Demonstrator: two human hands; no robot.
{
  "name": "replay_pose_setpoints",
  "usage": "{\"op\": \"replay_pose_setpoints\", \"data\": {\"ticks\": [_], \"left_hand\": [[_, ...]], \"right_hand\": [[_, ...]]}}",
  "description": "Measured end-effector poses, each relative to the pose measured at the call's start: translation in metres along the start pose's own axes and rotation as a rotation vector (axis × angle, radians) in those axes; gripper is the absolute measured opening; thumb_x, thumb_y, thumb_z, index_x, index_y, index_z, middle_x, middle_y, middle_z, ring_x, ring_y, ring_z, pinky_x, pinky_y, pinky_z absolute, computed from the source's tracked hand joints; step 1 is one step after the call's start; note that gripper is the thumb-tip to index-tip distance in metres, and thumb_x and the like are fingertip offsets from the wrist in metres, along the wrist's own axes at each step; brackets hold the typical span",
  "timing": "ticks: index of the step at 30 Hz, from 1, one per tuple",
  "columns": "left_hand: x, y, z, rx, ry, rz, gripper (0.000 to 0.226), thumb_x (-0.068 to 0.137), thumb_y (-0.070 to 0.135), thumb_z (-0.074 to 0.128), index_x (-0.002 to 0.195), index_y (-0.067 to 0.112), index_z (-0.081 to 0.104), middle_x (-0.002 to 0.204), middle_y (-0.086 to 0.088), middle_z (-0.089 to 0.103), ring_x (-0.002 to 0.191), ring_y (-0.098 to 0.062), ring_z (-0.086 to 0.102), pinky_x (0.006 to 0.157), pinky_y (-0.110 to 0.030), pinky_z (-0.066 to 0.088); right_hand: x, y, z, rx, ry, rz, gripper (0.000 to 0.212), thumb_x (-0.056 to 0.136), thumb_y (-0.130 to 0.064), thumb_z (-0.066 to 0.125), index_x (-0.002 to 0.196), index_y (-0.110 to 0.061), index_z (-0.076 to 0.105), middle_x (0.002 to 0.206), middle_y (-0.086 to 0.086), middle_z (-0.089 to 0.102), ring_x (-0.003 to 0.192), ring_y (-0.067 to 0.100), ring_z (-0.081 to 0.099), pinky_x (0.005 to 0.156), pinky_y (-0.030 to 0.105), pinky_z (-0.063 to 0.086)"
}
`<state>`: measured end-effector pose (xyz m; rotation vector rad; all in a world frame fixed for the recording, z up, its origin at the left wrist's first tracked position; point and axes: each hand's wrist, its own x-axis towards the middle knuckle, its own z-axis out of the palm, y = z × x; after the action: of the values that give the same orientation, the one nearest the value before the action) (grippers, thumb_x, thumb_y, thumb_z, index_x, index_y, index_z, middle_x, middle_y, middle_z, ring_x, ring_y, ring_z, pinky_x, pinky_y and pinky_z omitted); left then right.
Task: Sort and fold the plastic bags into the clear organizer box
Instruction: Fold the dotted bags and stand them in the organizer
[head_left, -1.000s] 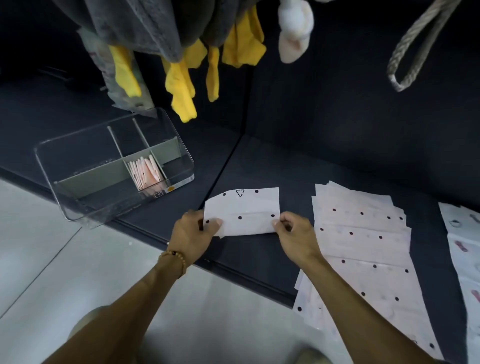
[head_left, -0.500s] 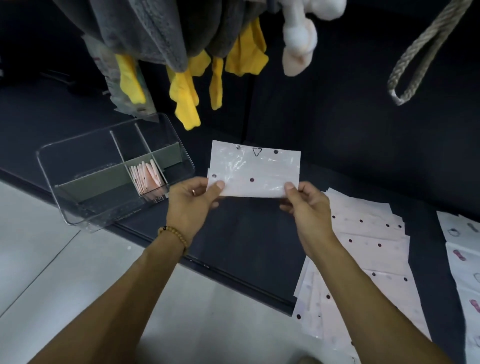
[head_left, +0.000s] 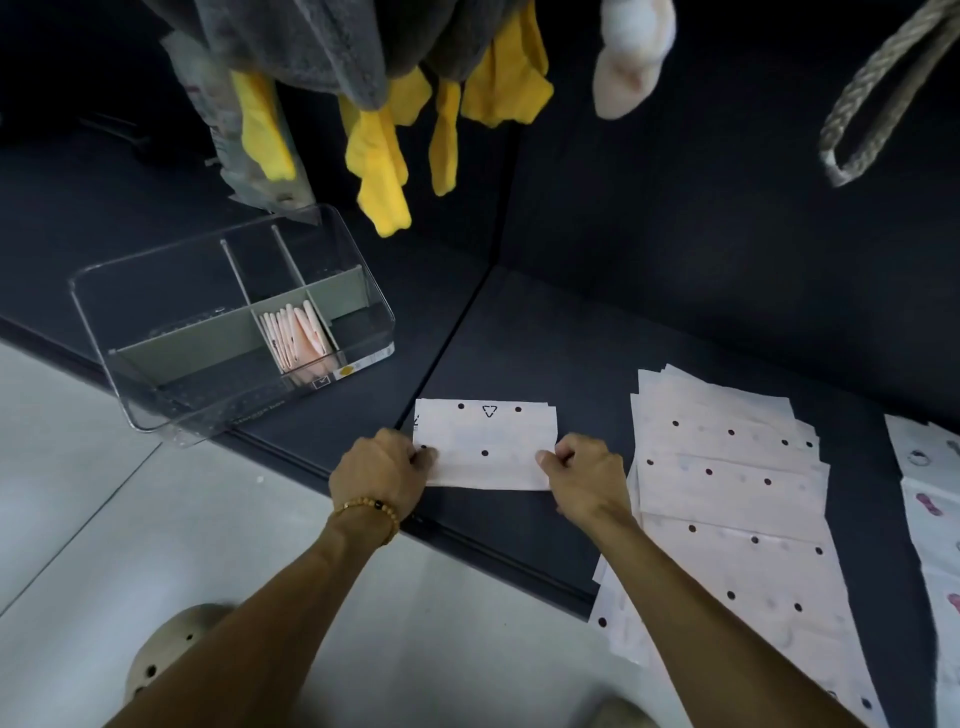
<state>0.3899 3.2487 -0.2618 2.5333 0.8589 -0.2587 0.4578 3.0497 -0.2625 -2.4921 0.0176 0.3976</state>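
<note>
A person's left hand (head_left: 382, 475) and right hand (head_left: 584, 478) each pinch a short end of one white dotted plastic bag (head_left: 485, 444), which lies flat on the dark shelf (head_left: 571, 332) near its front edge with its long axis running nine to three o'clock between the hands. The clear organizer box (head_left: 231, 322) sits at about ten o'clock from the bag, nearer the left hand, with folded pink bags (head_left: 296, 335) upright in its near middle compartment, while a stack of unfolded dotted bags (head_left: 727, 493) lies at three o'clock beside the right hand. The bag shows black dots and a small triangle mark; the box's stickers are too small to read.
</note>
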Motion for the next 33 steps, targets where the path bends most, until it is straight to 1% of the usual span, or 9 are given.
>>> {"op": "replay_pose_setpoints", "data": {"ticks": [10,13,17,20,23,25,27,29,33], "left_hand": [[-0.001,0.002,-0.004,0.214,0.11,0.064,0.036,0.089,0.051,0.051,0.089,0.017,0.063,0.079,-0.002,0.056,0.071,-0.022,0.055,0.062,-0.031,0.048],[-0.004,0.001,0.003,0.233,0.274,0.457,0.021,0.088,0.032,0.057,0.099,0.014,0.063,0.104,-0.004,0.06,0.093,-0.026,0.058,0.075,-0.036,0.05],[-0.009,-0.008,0.021,0.197,0.252,0.867,0.026,0.082,0.017,0.072,0.106,0.009,0.07,0.122,-0.007,0.064,0.114,-0.028,0.061,0.088,-0.039,0.054],[-0.011,-0.013,0.027,0.141,0.213,0.806,0.035,0.084,0.016,0.071,0.118,0.008,0.066,0.129,-0.006,0.06,0.122,-0.025,0.055,0.093,-0.04,0.05],[-0.013,-0.01,0.025,0.112,0.161,0.772,0.037,0.088,0.017,0.065,0.124,0.009,0.062,0.135,-0.005,0.055,0.128,-0.025,0.048,0.102,-0.039,0.043],[-0.013,-0.01,0.025,0.109,0.184,0.792,0.04,0.081,0.012,0.072,0.121,0.007,0.064,0.129,-0.007,0.06,0.123,-0.026,0.054,0.097,-0.04,0.047],[-0.014,-0.011,0.025,0.115,0.162,0.803,0.049,0.078,0.01,0.075,0.124,0.006,0.061,0.128,-0.009,0.06,0.122,-0.026,0.054,0.098,-0.038,0.044],[-0.014,-0.011,0.026,0.15,0.161,0.798,0.05,0.077,0.009,0.077,0.124,0.005,0.061,0.128,-0.011,0.06,0.122,-0.027,0.054,0.099,-0.037,0.041],[-0.011,-0.013,0.027,0.137,0.116,0.769,0.041,0.091,0.018,0.062,0.13,0.008,0.056,0.14,-0.007,0.05,0.132,-0.023,0.043,0.108,-0.034,0.028]], "right_hand": [[0.013,-0.004,0.0,-0.077,0.001,0.061,0.027,0.087,-0.037,0.066,0.07,-0.017,0.062,0.075,-0.001,0.064,0.074,0.019,0.059,0.067,0.025,0.041],[0.014,-0.004,-0.001,-0.095,-0.011,0.066,0.026,0.087,-0.038,0.066,0.074,-0.016,0.063,0.078,-0.001,0.064,0.077,0.019,0.06,0.068,0.025,0.042],[0.013,-0.005,-0.001,-0.11,-0.016,0.061,0.026,0.088,-0.039,0.065,0.08,-0.015,0.064,0.086,0.002,0.068,0.082,0.021,0.062,0.07,0.026,0.044],[0.005,-0.011,-0.005,-0.332,0.052,0.0,0.03,0.089,-0.043,0.062,0.092,-0.013,0.064,0.093,0.005,0.069,0.086,0.023,0.062,0.067,0.028,0.045],[-0.009,-0.02,0.008,-0.595,0.239,-0.403,0.032,0.092,-0.037,0.057,0.11,-0.012,0.063,0.115,0.007,0.062,0.106,0.027,0.054,0.082,0.036,0.048],[-0.021,-0.029,0.035,-0.531,0.142,-0.656,0.038,0.094,-0.028,0.051,0.125,-0.008,0.058,0.136,0.01,0.052,0.125,0.029,0.046,0.102,0.04,0.041],[-0.028,-0.026,0.06,-0.516,-0.033,-0.667,0.052,0.098,-0.02,0.041,0.147,-0.004,0.031,0.157,0.013,0.024,0.145,0.028,0.02,0.12,0.038,0.016],[-0.027,-0.014,0.065,-0.505,-0.063,-0.593,0.056,0.102,-0.021,0.032,0.152,-0.007,0.01,0.161,0.008,0.001,0.149,0.024,-0.001,0.12,0.036,-0.002],[-0.018,0.02,0.042,-0.556,-0.043,-0.586,0.054,0.103,-0.035,0.022,0.153,-0.016,0.011,0.161,0.001,0.001,0.148,0.018,-0.004,0.119,0.039,-0.003]]}}
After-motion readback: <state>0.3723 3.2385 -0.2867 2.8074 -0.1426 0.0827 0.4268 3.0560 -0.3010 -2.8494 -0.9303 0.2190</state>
